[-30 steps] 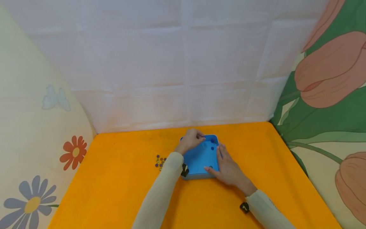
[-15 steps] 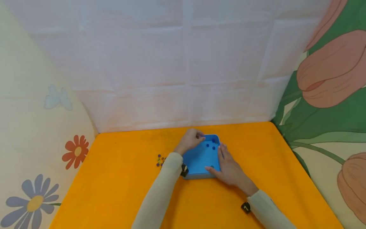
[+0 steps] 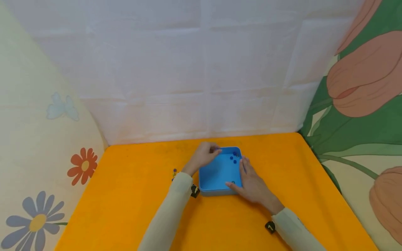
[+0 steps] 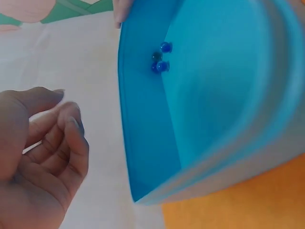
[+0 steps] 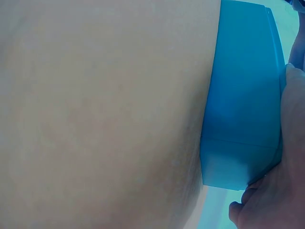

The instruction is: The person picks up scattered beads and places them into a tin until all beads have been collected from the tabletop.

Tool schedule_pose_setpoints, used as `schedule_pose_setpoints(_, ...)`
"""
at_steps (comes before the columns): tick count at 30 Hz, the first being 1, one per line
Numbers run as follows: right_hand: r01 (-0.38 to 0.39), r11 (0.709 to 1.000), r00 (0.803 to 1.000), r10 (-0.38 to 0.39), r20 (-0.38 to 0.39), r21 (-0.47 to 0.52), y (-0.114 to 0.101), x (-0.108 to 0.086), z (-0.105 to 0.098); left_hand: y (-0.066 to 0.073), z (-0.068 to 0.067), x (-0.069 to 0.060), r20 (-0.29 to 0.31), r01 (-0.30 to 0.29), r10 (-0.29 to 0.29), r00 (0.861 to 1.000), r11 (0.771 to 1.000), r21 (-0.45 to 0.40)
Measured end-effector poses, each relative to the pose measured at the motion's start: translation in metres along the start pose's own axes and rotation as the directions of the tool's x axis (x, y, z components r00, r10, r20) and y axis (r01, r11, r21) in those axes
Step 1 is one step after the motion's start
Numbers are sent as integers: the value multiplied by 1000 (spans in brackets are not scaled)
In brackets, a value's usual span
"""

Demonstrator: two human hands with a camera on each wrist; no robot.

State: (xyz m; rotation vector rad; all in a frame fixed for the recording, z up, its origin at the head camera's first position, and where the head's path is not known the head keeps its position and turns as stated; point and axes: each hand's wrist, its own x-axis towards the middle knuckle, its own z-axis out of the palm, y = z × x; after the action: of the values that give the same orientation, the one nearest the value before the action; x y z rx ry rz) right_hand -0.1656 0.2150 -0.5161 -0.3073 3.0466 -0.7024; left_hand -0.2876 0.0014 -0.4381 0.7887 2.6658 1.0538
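The blue tray (image 3: 219,176) stands on the table; blue marbles (image 3: 235,161) and a dark one (image 4: 157,56) lie near its far right corner. A greenish marble (image 3: 233,182) is beside my right thumb. My left hand (image 3: 202,155) hovers at the tray's far left; in the left wrist view this hand (image 4: 47,157) has loosely curled fingers, thumb apart, nothing visible between them. My right hand (image 3: 254,186) holds the tray's near right corner, thumb over the rim and fingers along the right wall. The right wrist view shows the tray's outer wall (image 5: 243,95).
Several small marbles (image 3: 175,170) lie on the orange table (image 3: 125,195) left of the tray, partly hidden by my left forearm. A white cloth (image 3: 157,69) hangs behind the table, with flowered cloths at both sides.
A blue marble has appeared on the tray floor and rolled right towards the others. My left hand and forearm have shifted slightly left, covering more table marbles. My right hand stays in place.
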Motion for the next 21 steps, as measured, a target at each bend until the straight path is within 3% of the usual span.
schedule_pose_setpoints(5,-2,1000,1000,2,4,5,1,0,1,2,-9,-13,-13,-24,24,1000,999,-29)
schedule_pose_setpoints(11,-6,1000,1000,6,5,6,1,0,0,-5,-22,-36,-74,-12,5,997,996,-93)
schedule_pose_setpoints(21,-3,1000,1000,2,6,18,1,-2,0,-28,-44,-77,-209,92,-112,972,990,-104)
